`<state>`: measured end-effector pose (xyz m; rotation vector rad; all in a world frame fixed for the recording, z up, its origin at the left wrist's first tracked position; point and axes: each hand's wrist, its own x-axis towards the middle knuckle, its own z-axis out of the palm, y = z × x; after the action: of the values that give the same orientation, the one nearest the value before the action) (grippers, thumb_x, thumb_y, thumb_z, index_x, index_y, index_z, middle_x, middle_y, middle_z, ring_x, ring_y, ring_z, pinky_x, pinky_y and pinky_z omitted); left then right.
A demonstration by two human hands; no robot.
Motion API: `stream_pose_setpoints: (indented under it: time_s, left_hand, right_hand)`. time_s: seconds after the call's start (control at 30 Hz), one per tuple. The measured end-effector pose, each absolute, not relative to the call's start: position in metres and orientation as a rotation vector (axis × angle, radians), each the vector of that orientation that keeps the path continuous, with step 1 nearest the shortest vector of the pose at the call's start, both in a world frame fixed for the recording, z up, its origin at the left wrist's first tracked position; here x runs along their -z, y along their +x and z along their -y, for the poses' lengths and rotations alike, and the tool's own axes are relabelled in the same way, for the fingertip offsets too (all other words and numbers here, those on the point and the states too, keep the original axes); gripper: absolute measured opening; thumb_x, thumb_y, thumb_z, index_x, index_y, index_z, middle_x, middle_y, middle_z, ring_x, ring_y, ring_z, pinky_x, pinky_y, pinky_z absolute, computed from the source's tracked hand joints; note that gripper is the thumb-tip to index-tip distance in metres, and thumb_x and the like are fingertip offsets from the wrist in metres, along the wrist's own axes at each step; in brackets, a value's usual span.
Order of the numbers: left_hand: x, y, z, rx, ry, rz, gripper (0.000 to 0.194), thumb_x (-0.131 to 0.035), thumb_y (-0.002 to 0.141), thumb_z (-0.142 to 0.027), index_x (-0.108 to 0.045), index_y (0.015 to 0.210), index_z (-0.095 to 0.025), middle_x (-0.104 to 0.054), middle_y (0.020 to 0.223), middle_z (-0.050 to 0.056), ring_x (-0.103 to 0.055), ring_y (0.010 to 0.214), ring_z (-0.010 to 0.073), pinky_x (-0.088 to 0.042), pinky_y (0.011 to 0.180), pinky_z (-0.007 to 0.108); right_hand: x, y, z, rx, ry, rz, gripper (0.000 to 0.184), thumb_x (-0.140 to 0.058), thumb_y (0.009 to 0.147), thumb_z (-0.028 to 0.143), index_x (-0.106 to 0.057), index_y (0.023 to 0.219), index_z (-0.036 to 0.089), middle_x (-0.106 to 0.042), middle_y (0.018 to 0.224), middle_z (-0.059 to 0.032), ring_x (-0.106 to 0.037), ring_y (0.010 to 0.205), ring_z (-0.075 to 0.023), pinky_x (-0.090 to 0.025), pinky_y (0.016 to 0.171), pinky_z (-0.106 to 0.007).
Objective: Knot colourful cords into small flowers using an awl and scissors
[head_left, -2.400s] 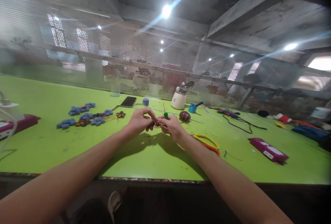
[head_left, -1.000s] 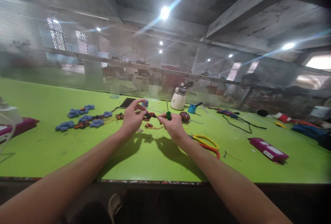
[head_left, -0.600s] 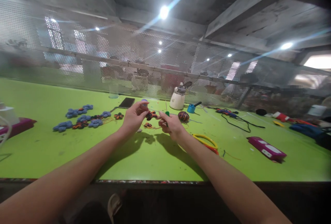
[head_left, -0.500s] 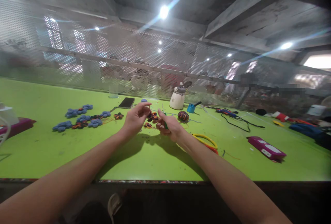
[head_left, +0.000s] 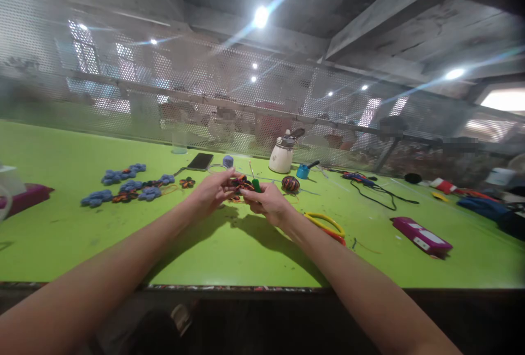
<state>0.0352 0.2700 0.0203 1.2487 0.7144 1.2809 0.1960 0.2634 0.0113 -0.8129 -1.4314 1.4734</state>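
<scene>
Nearest, both bare forearms are stretching over the lip of a green table point(head_left: 229, 267), and just beyond the right forearm a yellow-and-orange pair of handles point(head_left: 338, 226) is lying there, partly hidden by the arm, with a purple box point(head_left: 422, 234) resting well off to the right. Now the hands: the left hand point(head_left: 211, 192) is curving loosely, its fingertips gripping a dark-and-orange yarn piece point(head_left: 241, 181) held above the table between the two hands! The right hand point(head_left: 268, 202) is curling closed around a green-handled tool point(head_left: 256, 185), its thin metal shaft pointing up and away, the fingertips reaching right to the piece; whether they are touching it, I cannot tell. Over to the left, blue yarn flowers point(head_left: 96, 198) are lying in rows with dark-and-orange ones among them, and a single dark flower point(head_left: 187, 182) is sitting apart, nearer the left hand. Past the right hand, a multicoloured yarn ball point(head_left: 291, 184) is resting, with a small blue pot point(head_left: 302, 171) standing behind it. Farther back, a phone point(head_left: 200, 161) is lying flat, a blue yarn ball point(head_left: 228, 161) is sitting beside it, and a white jug point(head_left: 281, 158) is standing before the perforated screen point(head_left: 197, 79).
</scene>
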Motion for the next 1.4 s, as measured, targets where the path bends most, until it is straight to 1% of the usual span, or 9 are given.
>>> stream_pose_setpoints:
  time_s: [0.07,0.23,0.4,0.57,0.7,0.83,0.97,1.2,1.4]
  left_hand:
    - [-0.021,0.034,-0.269,-1.185,1.208,-0.672,0.030,-0.064,0.074,-0.039,-0.068,0.082,-0.010,-0.070,0.083,0.013,-0.063,0.071,0.0167,-0.051,0.063,0.027]
    - [-0.018,0.034,-0.270,-1.136,1.192,-0.658,0.018,-0.075,0.063,-0.018,-0.070,0.077,-0.008,-0.071,0.081,0.012,-0.064,0.072,0.0157,-0.050,0.066,0.024]
    - [-0.010,0.037,-0.278,-1.188,1.171,-0.699,0.011,-0.074,0.064,-0.016,-0.068,0.073,-0.011,-0.072,0.077,0.010,-0.064,0.064,0.0136,-0.050,0.061,0.025]
    - [-0.008,0.036,-0.281,-1.196,1.143,-0.742,0.010,-0.074,0.063,-0.012,-0.064,0.064,-0.013,-0.070,0.067,0.006,-0.061,0.056,0.0113,-0.049,0.054,0.023]
    - [-0.011,0.032,-0.280,-1.122,1.124,-0.735,0.009,-0.072,0.065,-0.011,-0.066,0.071,-0.012,-0.069,0.070,0.007,-0.061,0.057,0.0101,-0.047,0.053,0.021]
    - [-0.011,0.031,-0.279,-1.048,1.107,-0.698,0.006,-0.069,0.069,-0.011,-0.065,0.073,-0.012,-0.069,0.071,0.008,-0.061,0.058,0.0103,-0.045,0.051,0.020]
    - [-0.008,0.031,-0.279,-0.980,1.097,-0.659,0.006,-0.068,0.072,-0.016,-0.068,0.077,-0.011,-0.068,0.075,0.008,-0.060,0.060,0.0110,-0.046,0.052,0.021]
    - [-0.010,0.028,-0.277,-0.908,0.940,-0.696,0.037,-0.057,0.079,-0.046,-0.069,0.070,-0.013,-0.067,0.073,0.012,-0.061,0.063,0.0170,-0.050,0.056,0.028]
    - [-0.008,0.033,-0.274,-0.919,1.070,-0.755,0.017,-0.074,0.067,-0.025,-0.067,0.075,-0.012,-0.064,0.069,0.005,-0.056,0.059,0.0112,-0.044,0.056,0.024]
  right_hand:
    - [-0.012,0.196,-0.263,-1.454,-0.837,1.412,0.035,-0.080,0.057,0.035,-0.053,0.064,0.013,-0.043,0.048,0.0064,-0.024,0.037,-0.0009,-0.009,0.039,-0.022]
    - [-0.013,0.196,-0.264,-1.428,-0.868,1.422,0.039,-0.081,0.054,0.038,-0.053,0.066,0.013,-0.043,0.047,0.0071,-0.025,0.037,-0.0013,-0.011,0.039,-0.020]
    - [-0.009,0.197,-0.269,-1.298,-0.915,1.495,0.040,-0.078,0.055,0.043,-0.054,0.066,0.014,-0.046,0.047,0.0058,-0.025,0.037,-0.0022,-0.012,0.038,-0.021]
    - [-0.003,0.198,-0.272,-1.240,-0.925,1.513,0.033,-0.078,0.056,0.037,-0.055,0.062,0.014,-0.041,0.042,0.0076,-0.026,0.036,-0.0031,-0.012,0.038,-0.021]
    - [-0.005,0.201,-0.269,-1.302,-0.888,1.503,0.029,-0.073,0.063,0.037,-0.055,0.062,0.014,-0.042,0.045,0.0057,-0.029,0.038,-0.0044,-0.016,0.039,-0.021]
    - [-0.007,0.198,-0.267,-1.336,-0.874,1.406,0.037,-0.063,0.071,0.050,-0.054,0.066,0.015,-0.049,0.056,0.0018,-0.032,0.043,-0.0053,-0.015,0.038,-0.020]
    - [-0.005,0.193,-0.266,-1.275,-0.966,1.353,0.041,-0.074,0.061,0.050,-0.052,0.063,0.015,-0.042,0.047,0.0057,-0.026,0.038,-0.0039,-0.013,0.037,-0.021]
    - [-0.004,0.196,-0.268,-1.232,-1.050,1.279,0.040,-0.073,0.062,0.050,-0.054,0.064,0.015,-0.040,0.046,0.0067,-0.025,0.038,-0.0036,-0.014,0.039,-0.022]
    - [-0.007,0.198,-0.267,-1.156,-1.100,1.319,0.039,-0.070,0.065,0.051,-0.054,0.065,0.016,-0.042,0.049,0.0057,-0.028,0.042,-0.0059,-0.018,0.041,-0.023]
